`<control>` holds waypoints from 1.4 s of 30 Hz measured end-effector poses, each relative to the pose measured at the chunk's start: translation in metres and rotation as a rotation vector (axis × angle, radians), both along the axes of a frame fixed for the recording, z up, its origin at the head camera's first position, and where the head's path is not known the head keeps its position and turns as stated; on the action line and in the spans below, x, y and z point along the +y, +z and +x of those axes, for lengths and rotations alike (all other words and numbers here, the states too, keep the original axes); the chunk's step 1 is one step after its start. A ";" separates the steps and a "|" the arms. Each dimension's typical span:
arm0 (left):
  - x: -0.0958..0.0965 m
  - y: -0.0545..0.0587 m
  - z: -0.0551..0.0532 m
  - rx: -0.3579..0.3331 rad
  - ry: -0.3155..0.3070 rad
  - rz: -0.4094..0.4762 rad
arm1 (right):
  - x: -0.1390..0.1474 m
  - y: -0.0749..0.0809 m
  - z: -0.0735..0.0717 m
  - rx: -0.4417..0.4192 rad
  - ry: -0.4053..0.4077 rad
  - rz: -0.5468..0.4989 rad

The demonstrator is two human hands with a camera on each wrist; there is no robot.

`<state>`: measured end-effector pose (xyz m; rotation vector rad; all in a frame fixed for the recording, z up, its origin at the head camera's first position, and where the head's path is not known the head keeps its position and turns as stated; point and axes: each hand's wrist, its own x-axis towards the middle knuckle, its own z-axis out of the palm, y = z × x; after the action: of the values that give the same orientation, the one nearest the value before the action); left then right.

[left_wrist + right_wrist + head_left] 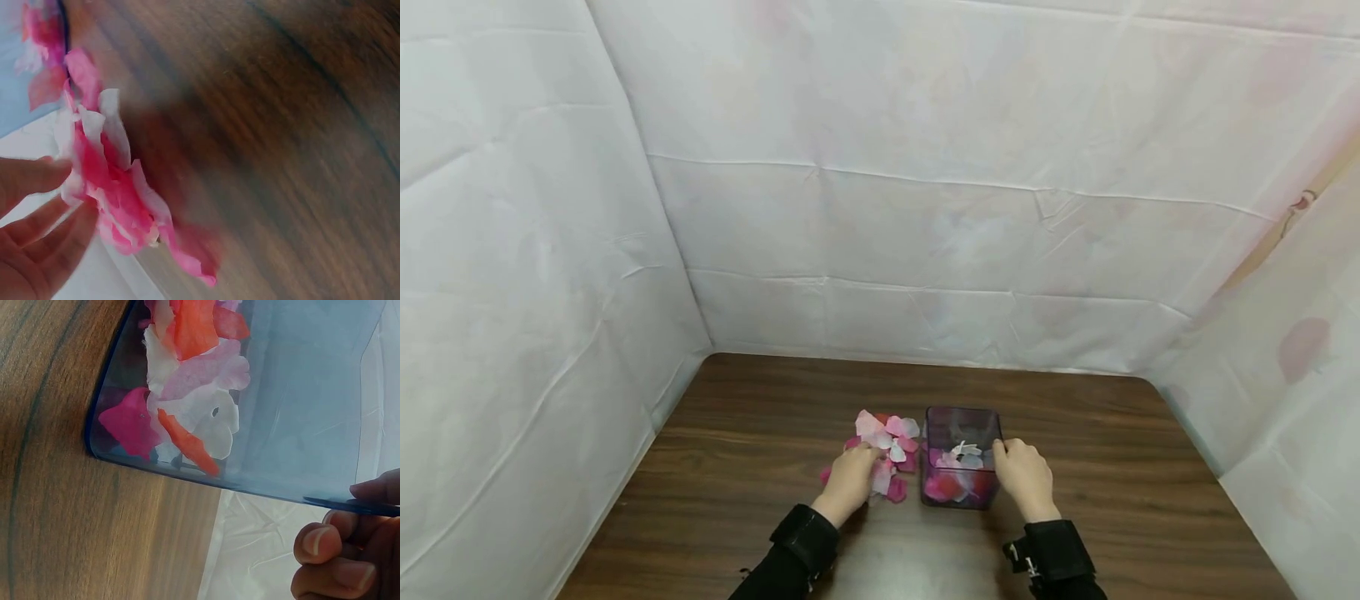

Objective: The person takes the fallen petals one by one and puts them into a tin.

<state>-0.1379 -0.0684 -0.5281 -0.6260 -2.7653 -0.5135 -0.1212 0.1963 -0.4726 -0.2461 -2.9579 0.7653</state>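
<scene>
Between the side edges of the table [1150, 483], the left hand [848, 478] seemingly pinches loose petals [870, 427]; the right hand [1026, 477] grips a tinted box [962, 425] by its rim.

One left hand [848, 477] and one right hand [1025, 475], making two hands. Two black wrist bands [808, 536], one per arm. One see-through box [951, 425]. One wooden table [737, 433]. Three walls of pale cloth [925, 225]. Two groups of petals [870, 427]: one loose pile [897, 451] and one batch [194, 331] inside the box. Each group has more than five petals, but they overlap too much for an exact count of either one.
</scene>
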 end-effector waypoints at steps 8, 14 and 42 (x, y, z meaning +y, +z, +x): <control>-0.001 0.004 -0.004 0.089 0.040 0.059 | -0.002 -0.004 0.001 0.000 0.003 0.005; 0.000 0.024 -0.013 0.164 0.093 0.126 | 0.000 -0.004 0.001 -0.014 -0.008 -0.002; 0.012 0.077 -0.029 0.037 0.106 0.218 | 0.002 -0.004 -0.002 0.011 -0.016 -0.002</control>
<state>-0.1666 -0.0560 -0.4511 -0.4320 -2.6415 -0.7574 -0.1237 0.1983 -0.4761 -0.2647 -2.9412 0.7657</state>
